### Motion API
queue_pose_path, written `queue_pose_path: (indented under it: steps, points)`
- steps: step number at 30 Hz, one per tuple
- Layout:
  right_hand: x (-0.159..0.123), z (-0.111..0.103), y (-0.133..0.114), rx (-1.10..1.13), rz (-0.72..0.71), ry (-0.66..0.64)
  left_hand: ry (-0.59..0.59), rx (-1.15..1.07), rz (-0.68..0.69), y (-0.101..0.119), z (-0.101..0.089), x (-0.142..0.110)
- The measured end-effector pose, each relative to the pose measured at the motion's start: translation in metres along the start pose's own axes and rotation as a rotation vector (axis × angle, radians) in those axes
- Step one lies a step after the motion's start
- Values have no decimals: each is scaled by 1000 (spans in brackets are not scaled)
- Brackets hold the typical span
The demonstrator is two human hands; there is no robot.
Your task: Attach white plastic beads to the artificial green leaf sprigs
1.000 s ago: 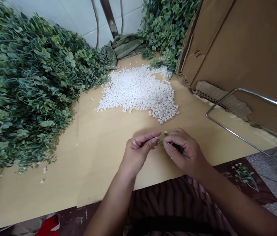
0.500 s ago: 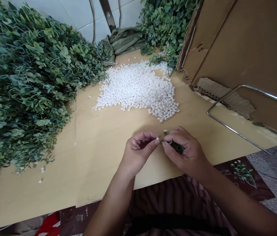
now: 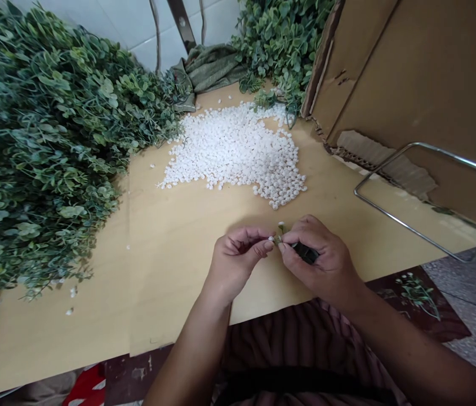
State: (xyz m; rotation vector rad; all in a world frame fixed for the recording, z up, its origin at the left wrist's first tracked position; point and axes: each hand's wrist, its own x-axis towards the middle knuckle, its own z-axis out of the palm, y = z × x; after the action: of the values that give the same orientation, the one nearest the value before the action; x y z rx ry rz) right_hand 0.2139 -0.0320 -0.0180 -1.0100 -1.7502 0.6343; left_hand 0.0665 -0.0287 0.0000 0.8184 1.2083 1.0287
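Between the thumb and forefinger of my left hand (image 3: 235, 262) is a small white bead-like flower piece (image 3: 271, 239). My right hand (image 3: 320, 256) is closed around a green artificial sprig (image 3: 305, 252), most of it hidden by the fingers. One sprig tip with a white bud (image 3: 281, 224) sticks up beside the right fingertips. Both hands meet fingertip to fingertip above the near part of the table. A wide pile of small white pieces (image 3: 238, 149) lies just beyond them.
Artificial greenery (image 3: 47, 146) is heaped at the left, with more foliage (image 3: 284, 45) at the back. A cardboard box (image 3: 427, 84) and a bent metal wire frame (image 3: 410, 223) stand at the right. A finished-looking sprig with white buds (image 3: 419, 296) lies below the table's right edge.
The fingertips have shifted very slightly, and more of the green stem shows between them. Both hands keep their hold; the view has moved a little.
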Motion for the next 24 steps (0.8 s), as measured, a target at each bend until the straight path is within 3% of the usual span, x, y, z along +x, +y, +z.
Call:
queue_pose_path:
  steps: [24]
  points:
    - [1,-1,0,-48,12,-3,40,30,-2,-1,4,3]
